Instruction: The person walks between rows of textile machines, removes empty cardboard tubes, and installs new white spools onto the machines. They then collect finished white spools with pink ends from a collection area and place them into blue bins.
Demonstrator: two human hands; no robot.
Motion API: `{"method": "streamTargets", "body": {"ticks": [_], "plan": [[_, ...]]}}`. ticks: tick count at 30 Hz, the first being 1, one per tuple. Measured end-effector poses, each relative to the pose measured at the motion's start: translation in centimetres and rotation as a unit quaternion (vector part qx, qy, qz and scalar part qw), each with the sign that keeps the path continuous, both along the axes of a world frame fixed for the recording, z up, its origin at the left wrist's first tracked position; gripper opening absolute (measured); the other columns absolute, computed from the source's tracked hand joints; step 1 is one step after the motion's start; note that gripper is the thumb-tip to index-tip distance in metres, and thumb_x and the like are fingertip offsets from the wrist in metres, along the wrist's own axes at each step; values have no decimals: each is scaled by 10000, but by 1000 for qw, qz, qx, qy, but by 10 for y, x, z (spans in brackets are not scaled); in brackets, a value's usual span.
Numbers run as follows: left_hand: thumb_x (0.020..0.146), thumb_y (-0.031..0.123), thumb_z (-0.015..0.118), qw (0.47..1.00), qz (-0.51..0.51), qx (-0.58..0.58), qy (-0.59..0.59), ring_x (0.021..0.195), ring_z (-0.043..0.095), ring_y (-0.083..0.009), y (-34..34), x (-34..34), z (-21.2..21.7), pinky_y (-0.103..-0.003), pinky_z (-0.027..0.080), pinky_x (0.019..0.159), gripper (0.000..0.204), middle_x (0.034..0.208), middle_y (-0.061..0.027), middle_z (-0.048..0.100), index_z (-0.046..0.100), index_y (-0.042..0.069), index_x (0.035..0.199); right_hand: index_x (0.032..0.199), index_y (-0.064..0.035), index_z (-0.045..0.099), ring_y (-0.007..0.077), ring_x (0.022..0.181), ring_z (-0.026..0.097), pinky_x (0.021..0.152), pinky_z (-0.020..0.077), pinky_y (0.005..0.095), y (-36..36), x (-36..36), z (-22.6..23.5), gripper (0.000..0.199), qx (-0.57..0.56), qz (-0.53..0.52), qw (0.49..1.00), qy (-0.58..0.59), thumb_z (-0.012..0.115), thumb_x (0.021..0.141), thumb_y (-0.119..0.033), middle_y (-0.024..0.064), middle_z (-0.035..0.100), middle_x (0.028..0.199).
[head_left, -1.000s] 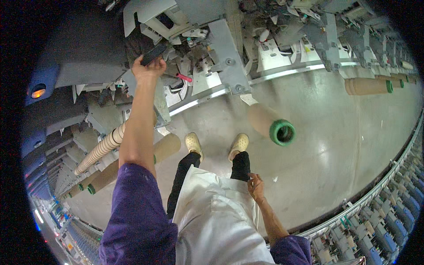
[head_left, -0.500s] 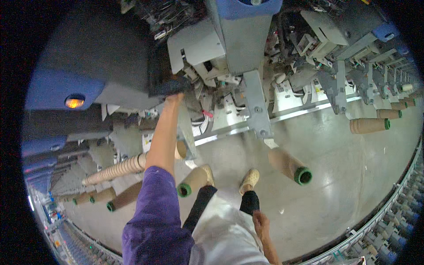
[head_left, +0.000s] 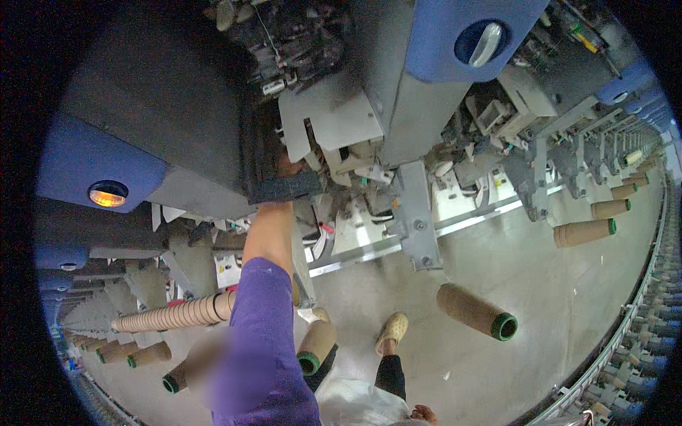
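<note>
My left arm, in a purple sleeve, reaches forward into a grey machine unit. My left hand [head_left: 288, 167] is partly hidden behind a dark bar [head_left: 286, 187] that crosses in front of the wrist; its fingers are out of sight. Right beside it is a pale bent metal cover [head_left: 329, 122]. Low at the bottom edge, my right hand [head_left: 424, 414] hangs near my white apron [head_left: 355, 397], partly cut off. Its fingers look curled, and what they hold, if anything, cannot be seen.
Brown yarn cones with green-rimmed ends stick out below the units, one [head_left: 476, 311] to the right and another [head_left: 317, 346] by my feet. A stack of paper cones [head_left: 170, 314] lies left of my arm. An orange lamp [head_left: 108, 194] glows on a blue panel.
The view has moved closer to the machine. My left hand has gone deeper, now beyond the dark bar. My right hand has dropped toward the lower edge.
</note>
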State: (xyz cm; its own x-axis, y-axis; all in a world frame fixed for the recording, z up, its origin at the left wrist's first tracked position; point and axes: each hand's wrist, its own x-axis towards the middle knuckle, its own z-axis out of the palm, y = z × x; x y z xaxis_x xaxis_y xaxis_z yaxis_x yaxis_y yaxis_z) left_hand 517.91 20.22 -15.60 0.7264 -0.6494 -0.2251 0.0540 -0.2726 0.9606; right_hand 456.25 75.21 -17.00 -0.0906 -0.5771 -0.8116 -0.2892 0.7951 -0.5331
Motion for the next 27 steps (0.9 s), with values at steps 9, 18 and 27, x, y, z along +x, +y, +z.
{"method": "streamTargets", "body": {"ticks": [9, 18, 27], "plan": [[904, 360, 426, 989, -31, 34, -143, 955, 553, -346, 39, -42, 32, -426, 403, 833, 420, 1053, -211, 593, 568, -2, 1064, 1135, -45, 583, 196, 962, 567, 852, 449, 312, -44, 56, -8, 281, -91, 64, 994, 7, 565, 892, -184, 88, 625, 1049], [886, 401, 455, 991, -77, 64, -84, 968, 556, -382, 157, -144, 24, -444, 413, 823, 428, 1026, -246, 596, 556, 88, 1158, 1064, -32, 608, 177, 876, 592, 789, 464, 299, -128, 109, -16, 243, -159, 41, 986, 0, 581, 876, -184, 74, 645, 957], [862, 346, 549, 885, -443, 141, -18, 1007, 578, -304, 254, -162, 138, -395, 462, 838, 456, 1126, -147, 602, 524, 76, 1228, 1016, -26, 628, 149, 820, 607, 741, 476, 288, -215, 163, 93, 228, -378, 81, 922, -38, 592, 868, -197, 56, 659, 900]]}}
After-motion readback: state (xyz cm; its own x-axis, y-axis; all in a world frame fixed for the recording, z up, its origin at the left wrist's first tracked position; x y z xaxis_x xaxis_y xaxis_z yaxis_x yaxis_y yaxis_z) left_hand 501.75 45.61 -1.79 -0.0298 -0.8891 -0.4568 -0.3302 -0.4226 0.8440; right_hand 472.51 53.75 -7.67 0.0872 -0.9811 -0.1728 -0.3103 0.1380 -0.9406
